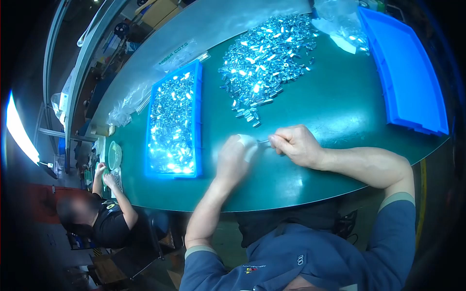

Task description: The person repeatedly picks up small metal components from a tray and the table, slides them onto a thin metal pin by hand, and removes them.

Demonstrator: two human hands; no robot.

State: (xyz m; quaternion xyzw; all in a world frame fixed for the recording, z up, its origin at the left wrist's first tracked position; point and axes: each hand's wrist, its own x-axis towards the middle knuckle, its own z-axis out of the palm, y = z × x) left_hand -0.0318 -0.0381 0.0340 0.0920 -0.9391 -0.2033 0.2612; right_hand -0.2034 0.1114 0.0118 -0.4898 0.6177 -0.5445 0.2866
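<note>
My left hand [235,157], partly smeared by motion, is over the green table with something white around its fingers. Close to its right, my right hand [297,145] has its fingers pinched on a small metal piece [263,141] that sticks out toward the left hand. What the left fingers hold is hidden by blur. Beyond the hands lies a loose pile of small shiny metal pieces [267,58], its narrow tip just above them. To the left stands a blue tray [198,121] filled with similar metal pieces.
An empty blue tray [412,72] stands at the right edge of the green table [335,131]. Plastic bags [340,22] lie at the back. At the far left a co-worker [111,218] sits with both hands near a green bowl [114,155].
</note>
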